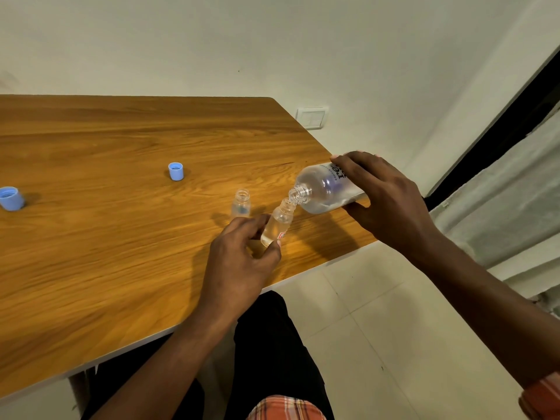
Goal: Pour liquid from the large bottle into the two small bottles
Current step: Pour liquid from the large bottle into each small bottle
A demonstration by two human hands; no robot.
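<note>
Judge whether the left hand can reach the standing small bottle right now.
Probably not yet: the left hand grips the tilted small bottle under the mouth of the large bottle. The standing small bottle sits just beyond its fingers with nothing between.

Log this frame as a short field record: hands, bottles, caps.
right hand: grips large bottle, tilted, mouth at held small bottle's mouth
left hand: holds held small bottle, tilted, partly filled
second small bottle: upright on table, uncapped, untouched
blue caps: two, loose on table, left of bottles
</note>
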